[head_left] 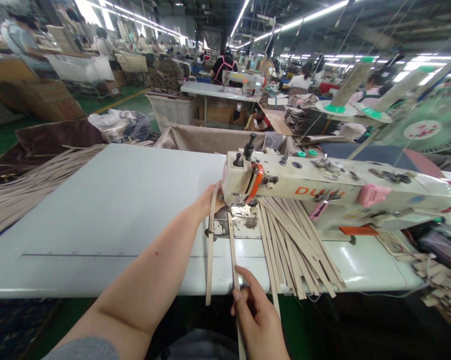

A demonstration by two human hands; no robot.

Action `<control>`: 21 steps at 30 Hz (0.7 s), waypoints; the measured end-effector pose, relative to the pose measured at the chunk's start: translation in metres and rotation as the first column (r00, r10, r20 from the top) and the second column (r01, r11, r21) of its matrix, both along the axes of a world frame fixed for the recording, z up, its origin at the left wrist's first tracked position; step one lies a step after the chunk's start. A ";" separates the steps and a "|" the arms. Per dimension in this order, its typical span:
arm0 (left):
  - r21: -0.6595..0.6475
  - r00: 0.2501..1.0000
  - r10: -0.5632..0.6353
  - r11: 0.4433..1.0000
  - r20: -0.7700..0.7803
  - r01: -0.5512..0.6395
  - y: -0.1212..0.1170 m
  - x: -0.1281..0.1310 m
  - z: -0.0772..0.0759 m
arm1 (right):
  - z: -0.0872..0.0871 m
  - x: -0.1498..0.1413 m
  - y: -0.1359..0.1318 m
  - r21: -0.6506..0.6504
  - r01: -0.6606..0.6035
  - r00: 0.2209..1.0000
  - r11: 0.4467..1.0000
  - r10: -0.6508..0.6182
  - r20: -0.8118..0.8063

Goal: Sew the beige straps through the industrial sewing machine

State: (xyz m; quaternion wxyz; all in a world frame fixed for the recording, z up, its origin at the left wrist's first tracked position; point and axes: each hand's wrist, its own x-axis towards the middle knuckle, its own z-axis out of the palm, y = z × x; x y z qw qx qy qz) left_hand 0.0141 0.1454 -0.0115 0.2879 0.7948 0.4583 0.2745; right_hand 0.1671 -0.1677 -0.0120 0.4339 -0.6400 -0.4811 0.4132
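Observation:
A beige fabric strip (232, 245) runs from under the head of an industrial sewing machine (240, 175) toward me, over the table's front edge. My right hand (257, 320) is closed on it, pinching it between thumb and fingers just below that edge. My left hand (217, 196) reaches to the far left side of the machine head, which hides its fingers. Another beige strip (209, 250) hangs from beside that hand down across the table. Right of the needle plate (244, 220), several loose beige strips (293, 245) lie fanned out under the machine arm.
The white table (135, 200) has a printed ruler line. Long strips (38, 185) hang over its left side, and more strips (446, 290) are heaped at right. Behind stand a cloth-lined bin (210, 137), thread cones (347, 87) and a green fan (424, 130). People work farther back.

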 end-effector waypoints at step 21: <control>-0.057 0.987 0.148 0.988 0.065 -0.145 -0.008 0.005 0.007 | -0.005 -0.006 0.009 -0.060 0.024 0.997 0.998 -0.029 -0.076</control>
